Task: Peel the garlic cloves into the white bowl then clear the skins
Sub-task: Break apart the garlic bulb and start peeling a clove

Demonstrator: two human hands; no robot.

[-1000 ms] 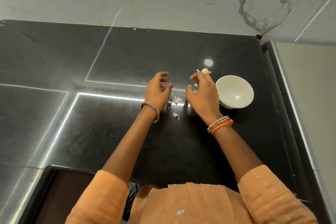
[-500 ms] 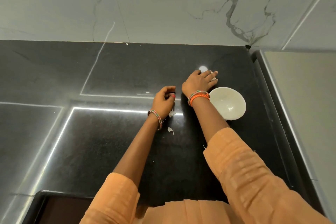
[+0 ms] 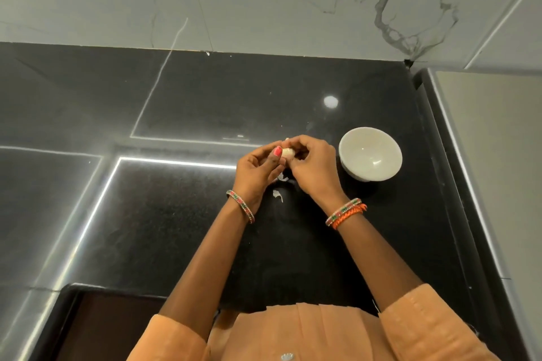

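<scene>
Garlic clove [image 3: 288, 152], pale & smooth, pinched btwn left hand [image 3: 258, 168] & right hand [image 3: 312, 168], fingers curled round it. Round glossy white bowl [image 3: 370, 154] sits nearby on speckled black counter [image 3: 176, 214]; papery skins [image 3: 278, 195] below hands.

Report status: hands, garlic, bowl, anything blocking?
Left hand and right hand both pinch one garlic clove above the counter. White bowl looks empty, just right. Loose skins below; nothing blocking.
</scene>
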